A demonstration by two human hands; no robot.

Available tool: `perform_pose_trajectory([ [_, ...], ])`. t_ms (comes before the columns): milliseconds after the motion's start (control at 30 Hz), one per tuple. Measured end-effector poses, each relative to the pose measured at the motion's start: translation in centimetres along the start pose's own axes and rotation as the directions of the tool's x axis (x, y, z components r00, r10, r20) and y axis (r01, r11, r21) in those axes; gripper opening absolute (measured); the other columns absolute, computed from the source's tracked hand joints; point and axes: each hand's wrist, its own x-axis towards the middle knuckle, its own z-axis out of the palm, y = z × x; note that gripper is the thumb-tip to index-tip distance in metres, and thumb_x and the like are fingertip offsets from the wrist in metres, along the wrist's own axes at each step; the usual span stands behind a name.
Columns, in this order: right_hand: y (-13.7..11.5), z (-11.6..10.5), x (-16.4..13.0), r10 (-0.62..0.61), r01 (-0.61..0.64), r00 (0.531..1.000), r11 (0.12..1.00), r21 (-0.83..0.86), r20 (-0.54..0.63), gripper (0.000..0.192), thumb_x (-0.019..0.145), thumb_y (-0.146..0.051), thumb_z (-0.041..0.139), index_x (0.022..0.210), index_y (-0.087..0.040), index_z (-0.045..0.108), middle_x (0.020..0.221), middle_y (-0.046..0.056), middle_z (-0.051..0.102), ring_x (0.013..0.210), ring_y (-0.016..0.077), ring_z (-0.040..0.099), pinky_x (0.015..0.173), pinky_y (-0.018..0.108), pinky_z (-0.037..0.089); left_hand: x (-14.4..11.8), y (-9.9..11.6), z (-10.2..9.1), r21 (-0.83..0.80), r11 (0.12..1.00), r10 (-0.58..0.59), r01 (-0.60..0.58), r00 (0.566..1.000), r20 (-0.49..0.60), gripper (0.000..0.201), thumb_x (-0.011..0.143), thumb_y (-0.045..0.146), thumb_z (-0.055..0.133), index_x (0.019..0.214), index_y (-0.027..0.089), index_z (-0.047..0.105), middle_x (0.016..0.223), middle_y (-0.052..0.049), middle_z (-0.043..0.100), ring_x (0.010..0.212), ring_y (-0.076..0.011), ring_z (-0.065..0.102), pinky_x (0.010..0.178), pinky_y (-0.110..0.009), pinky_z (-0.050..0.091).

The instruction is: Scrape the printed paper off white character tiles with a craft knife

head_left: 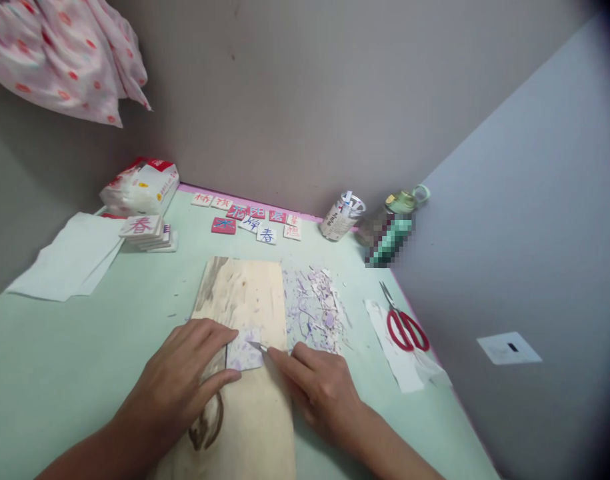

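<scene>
Pinching metal knife (257, 346): right fingers (285, 366) | holding mottled square tile (242, 355): left fingers (221, 333) | grainy board (257, 293)

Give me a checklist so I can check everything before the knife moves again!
1. Purple-marked tile lying on the wooden board: ok.
2. Left hand touching the tile, finger and thumb by its left side: ok.
3. Knife held in the right hand: ok.
4. Knife tip pointing away from the left fingers: not ok, it looks aimed towards the index fingertip.
5. Red-handled scissors lying apart from both hands: ok.
6. Blade sharp enough: cannot tell.
</scene>
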Motion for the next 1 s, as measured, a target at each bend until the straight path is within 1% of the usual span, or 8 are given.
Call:
perform_pose_trajectory([
  [133, 0.1, 0.2, 0.0, 0.001, -0.001, 1.000, 1.000, -0.014, -0.019, 0.031, 0.098, -0.016, 0.042, 0.124, -0.018, 0.059, 0.069, 0.000, 0.054, 0.053, 0.0136, 0.045, 0.045, 0.030, 0.028, -0.1, -0.1, 0.1, 0.027, 1.000, 0.010, -0.010, 1.000, 0.000, 0.031, 0.095, 0.044, 0.057, 0.121, 0.027, 0.059, 0.111, -0.004, 0.065, 0.106, -0.0256, 0.061, 0.091, -0.041, 0.049],
  [233, 0.0, 0.5, -0.1, -0.006, 0.004, 0.999, 0.999, -0.042, -0.048, 0.030, 0.098, -0.017, 0.043, 0.123, -0.018, 0.059, 0.068, -0.001, 0.054, 0.053, 0.0137, 0.044, 0.045, 0.030, 0.028, -0.2, -0.1, 0.1, 0.021, 1.000, 0.006, -0.006, 1.000, -0.007, 0.031, 0.096, 0.045, 0.056, 0.122, 0.028, 0.057, 0.113, -0.004, 0.064, 0.107, -0.0261, 0.060, 0.092, -0.042, 0.048],
  [367, -0.4, 0.8, -0.4, -0.011, 0.002, 0.995, 0.996, -0.089, -0.099, 0.030, 0.098, -0.015, 0.043, 0.125, -0.017, 0.057, 0.065, -0.001, 0.053, 0.051, 0.0139, 0.041, 0.044, 0.031, 0.027, -0.3, -0.2, 0.1, 0.028, 1.000, 0.001, -0.001, 1.000, 0.007, 0.031, 0.095, 0.044, 0.057, 0.122, 0.029, 0.057, 0.114, -0.003, 0.064, 0.108, -0.0253, 0.060, 0.091, -0.041, 0.049],
  [567, -0.2, 1.1, -0.4, -0.012, 0.004, 0.994, 0.997, -0.081, -0.105, 0.029, 0.098, -0.016, 0.045, 0.124, -0.017, 0.058, 0.066, -0.001, 0.053, 0.052, 0.0138, 0.043, 0.044, 0.032, 0.028, -0.1, -0.1, 0.0, 0.037, 0.999, -0.004, 0.005, 1.000, -0.012, 0.032, 0.095, 0.047, 0.056, 0.119, 0.027, 0.061, 0.111, -0.004, 0.066, 0.104, -0.0244, 0.063, 0.090, -0.038, 0.051],
  [700, 0.2, 1.1, -0.6, -0.025, 0.018, 0.993, 0.998, -0.059, -0.115, 0.030, 0.098, -0.015, 0.043, 0.124, -0.018, 0.058, 0.064, -0.001, 0.052, 0.051, 0.0138, 0.042, 0.044, 0.031, 0.028, -0.1, -0.1, 0.0, 0.013, 1.000, -0.010, 0.010, 1.000, -0.014, 0.031, 0.096, 0.047, 0.054, 0.120, 0.028, 0.061, 0.112, -0.004, 0.066, 0.104, -0.0241, 0.063, 0.089, -0.038, 0.052],
  [867, 0.7, 1.0, -0.3, -0.033, 0.025, 0.992, 0.997, -0.069, -0.122, 0.027, 0.099, -0.016, 0.042, 0.119, -0.019, 0.060, 0.064, -0.002, 0.051, 0.052, 0.0138, 0.043, 0.045, 0.031, 0.028, -0.2, 0.1, 0.0, -0.006, 1.000, -0.017, 0.017, 0.999, -0.029, 0.029, 0.096, 0.046, 0.054, 0.119, 0.029, 0.060, 0.113, -0.004, 0.066, 0.106, -0.0242, 0.062, 0.089, -0.037, 0.051],
  [1000, 0.9, 1.0, -0.6, -0.044, 0.037, 0.992, 0.997, -0.065, -0.120, 0.029, 0.098, -0.014, 0.043, 0.121, -0.018, 0.060, 0.063, -0.002, 0.049, 0.052, 0.0138, 0.041, 0.045, 0.031, 0.027, -0.2, 0.1, 0.0, -0.015, 1.000, -0.014, 0.013, 0.999, -0.031, 0.029, 0.097, 0.045, 0.053, 0.121, 0.029, 0.058, 0.114, -0.003, 0.065, 0.105, -0.0233, 0.062, 0.088, -0.036, 0.051],
])
